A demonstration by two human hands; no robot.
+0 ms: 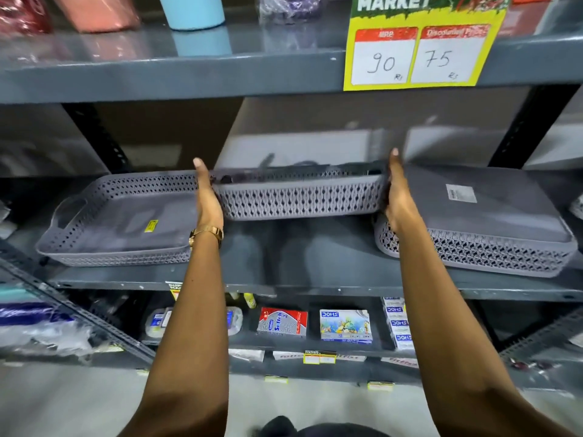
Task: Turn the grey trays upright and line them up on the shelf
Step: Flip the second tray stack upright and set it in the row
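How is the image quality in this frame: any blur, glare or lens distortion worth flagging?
Head view: wide-angle bending curves the shelf edge and spreads the forearms; the held tray and the back of the shelf are smeared by motion blur; the price sign reads clearly at 90 and 75; the top shelf's glossy surface mirrors the blue cup; the left tray stays fairly sharp.

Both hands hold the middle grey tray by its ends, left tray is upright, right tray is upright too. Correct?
Not quite. In the head view the right tray lies upside down, base up with a label on it. The rest holds: left hand and right hand grip the middle tray; left tray is upright.
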